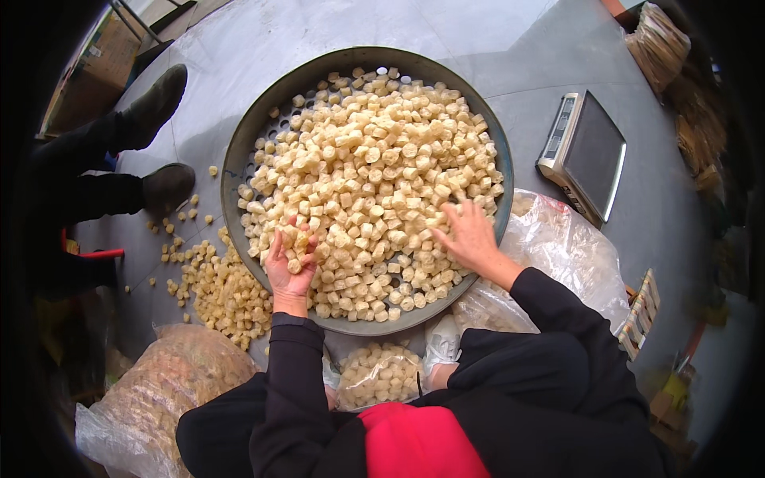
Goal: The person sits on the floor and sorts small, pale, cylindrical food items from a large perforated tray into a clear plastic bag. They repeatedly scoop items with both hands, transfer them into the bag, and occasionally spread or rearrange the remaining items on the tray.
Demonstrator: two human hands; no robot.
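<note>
A wide round metal pan with a raised rim and holes in its floor bears a heap of pale yellow, short cylindrical pieces. At the heap's near left, my left hand is turned palm up, its fingers curled round a few of these pieces. My right hand lies over the right side of the heap, fingers spread and touching pieces; its fingertips are partly hidden among them. Between my feet is a clear plastic bag filled with similar pieces.
Loose pieces lie on the floor left of the pan. A stuffed plastic bag stands near left, another clear bag at right. Beyond it lies a scale. Another person's dark shoes are at far left.
</note>
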